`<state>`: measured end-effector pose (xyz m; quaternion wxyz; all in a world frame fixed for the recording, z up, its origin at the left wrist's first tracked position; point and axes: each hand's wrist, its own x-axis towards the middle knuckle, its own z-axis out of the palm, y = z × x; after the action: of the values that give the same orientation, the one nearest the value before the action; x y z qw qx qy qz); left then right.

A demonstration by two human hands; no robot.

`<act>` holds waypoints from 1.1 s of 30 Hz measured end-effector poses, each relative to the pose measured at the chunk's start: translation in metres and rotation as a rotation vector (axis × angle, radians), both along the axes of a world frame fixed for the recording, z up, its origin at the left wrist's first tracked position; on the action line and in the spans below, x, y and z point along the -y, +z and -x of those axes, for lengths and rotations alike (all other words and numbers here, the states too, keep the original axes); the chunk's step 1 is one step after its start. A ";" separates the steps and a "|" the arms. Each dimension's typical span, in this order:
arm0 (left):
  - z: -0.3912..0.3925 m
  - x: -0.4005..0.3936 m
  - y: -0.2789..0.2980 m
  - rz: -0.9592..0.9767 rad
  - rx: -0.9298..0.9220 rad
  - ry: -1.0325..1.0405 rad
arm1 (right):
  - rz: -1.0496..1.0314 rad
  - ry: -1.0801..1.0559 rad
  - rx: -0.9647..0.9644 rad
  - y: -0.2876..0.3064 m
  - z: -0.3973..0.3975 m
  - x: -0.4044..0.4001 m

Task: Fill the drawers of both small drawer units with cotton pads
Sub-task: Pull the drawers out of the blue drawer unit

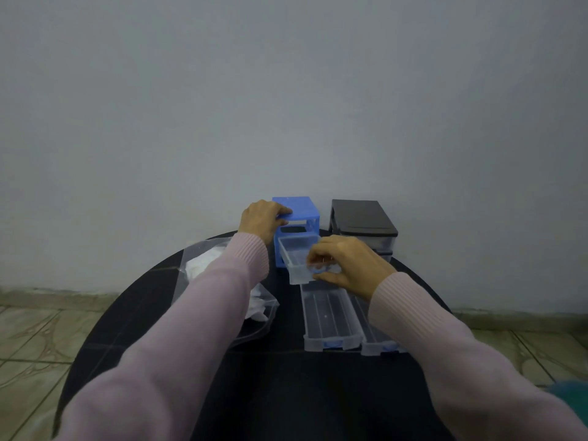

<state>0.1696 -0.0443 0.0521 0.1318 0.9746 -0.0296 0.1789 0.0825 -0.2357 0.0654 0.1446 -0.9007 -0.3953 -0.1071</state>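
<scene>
Left hand [261, 219] presses on top of the blue drawer unit [297, 206], its fingers lying fairly flat over the front top edge, likely to keep the light frame from sliding while a drawer moves. Right hand [342, 262] has its fingers curled round the front of a clear drawer [294, 259] that sits partly out of the blue unit; can't tell if it's going in or coming out. Two more clear drawers [329, 316] lie side by side on the desk [286, 393] just in front, probably pulled for easy loading; they look empty. Cotton pads sit in a clear bag [219, 259] on the left, under the left sleeve, near for grabbing. Black drawer unit [362, 222] stands beside the blue one by the wall, untouched. Filling apparently not started.
</scene>
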 end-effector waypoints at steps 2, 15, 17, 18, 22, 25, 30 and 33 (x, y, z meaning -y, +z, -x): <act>0.002 -0.001 -0.004 0.007 -0.026 -0.013 | -0.008 -0.003 0.021 0.000 0.006 0.007; 0.035 0.025 -0.005 -0.032 -0.071 0.047 | -0.042 -0.106 0.063 -0.011 0.054 0.070; 0.047 0.041 -0.008 -0.003 0.014 0.005 | -0.037 -0.123 0.077 -0.013 0.058 0.080; 0.055 0.051 -0.010 0.031 0.044 -0.020 | -0.032 -0.144 0.082 -0.014 0.062 0.086; 0.090 0.089 -0.026 0.209 -0.014 -0.115 | 0.007 -0.234 0.070 -0.019 0.072 0.109; 0.112 0.113 -0.044 0.283 -0.142 -0.070 | 0.061 -0.325 0.051 -0.025 0.079 0.125; 0.130 0.133 -0.066 0.265 -0.331 0.014 | 0.116 -0.444 0.052 -0.034 0.084 0.140; 0.136 0.136 -0.072 0.217 -0.307 0.005 | 0.107 -0.508 0.063 -0.045 0.081 0.147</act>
<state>0.0335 -0.1802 -0.0200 0.2386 0.9706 0.0128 0.0306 0.0018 -0.3827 0.0204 0.0528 -0.9737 -0.1656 -0.1471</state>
